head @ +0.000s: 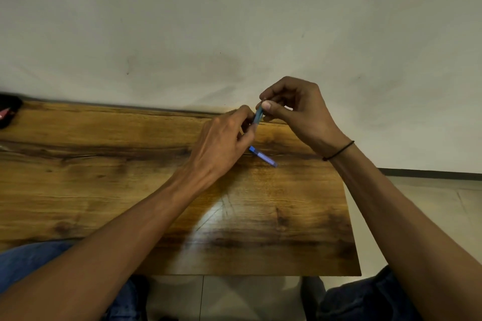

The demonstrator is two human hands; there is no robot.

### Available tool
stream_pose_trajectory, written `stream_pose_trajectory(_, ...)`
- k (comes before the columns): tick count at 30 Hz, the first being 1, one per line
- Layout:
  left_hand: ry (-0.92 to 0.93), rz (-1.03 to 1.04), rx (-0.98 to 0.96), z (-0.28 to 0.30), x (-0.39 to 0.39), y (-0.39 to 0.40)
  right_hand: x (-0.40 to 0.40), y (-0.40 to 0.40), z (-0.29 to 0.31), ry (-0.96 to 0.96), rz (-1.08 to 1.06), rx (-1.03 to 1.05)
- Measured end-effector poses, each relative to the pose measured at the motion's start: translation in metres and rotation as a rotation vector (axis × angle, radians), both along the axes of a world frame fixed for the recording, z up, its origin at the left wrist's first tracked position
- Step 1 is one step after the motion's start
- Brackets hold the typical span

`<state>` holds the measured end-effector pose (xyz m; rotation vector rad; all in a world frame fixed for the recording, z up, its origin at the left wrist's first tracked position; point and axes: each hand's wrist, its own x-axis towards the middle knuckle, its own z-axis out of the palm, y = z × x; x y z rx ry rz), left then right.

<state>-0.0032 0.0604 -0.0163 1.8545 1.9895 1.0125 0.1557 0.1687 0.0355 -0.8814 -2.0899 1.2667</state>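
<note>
Both hands are meeting over the far part of a wooden table [104, 177], a smooth board with bold dark grain and a glossy patch of glare on the near side of the hands.

The right hand [294, 107] is pinching the upper end of a thin blue stick [258, 115] between thumb and forefinger, its other fingers curling loosely behind and the thumbnail facing the camera. The left hand [221, 143] is lying with its back upward, and its curled fingertips are gripping the lower end of the same stick. The stick is slim, straight and looks like plastic, and it is slanting steeply in the air between the two hands. How it ends inside either grip cannot be told.

A second blue piece [263, 156] is lying flat on the wood just below the left hand's fingers and short of the right wrist. It is short and bar-shaped, with a paler, partly see-through middle.

A thin black band [339, 151] is circling the right wrist. Both forearms are bare and reaching forward from the near edge — the left one crossing the table on a diagonal.

Beyond the hands a matt, scuffed pale wall [234, 21] is rising from the table's far edge. Far out past the left hand, a dark object [7, 109] with a pink spot is sitting at the table's end, too cropped to identify. Blue denim [26, 260] is showing under the left forearm.
</note>
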Motion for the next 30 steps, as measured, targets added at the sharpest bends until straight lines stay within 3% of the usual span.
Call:
stream_pose_trajectory(5,-0.37,-0.041,0.001,0.004,-0.004,0.001,-0.013,-0.008,-0.007,-0.024,0.013,0.007)
stream_pose_trajectory(12,-0.548,0.128,0.085,0.007,-0.009,0.004,-0.018,-0.014,0.003,0.199,-0.111,-0.173)
stream_pose_trajectory(15,-0.587,0.209,0.098,0.008,-0.014,0.005,-0.021,-0.018,0.011,0.279,-0.134,-0.243)
stream_pose_trajectory(23,-0.55,0.212,0.093,0.009,-0.01,0.005,-0.023,-0.029,0.031,0.513,-0.22,-0.682)
stream_pose_trajectory(30,-0.57,0.212,0.102,0.013,-0.01,0.005,-0.021,-0.031,0.045,0.644,-0.202,-0.758)
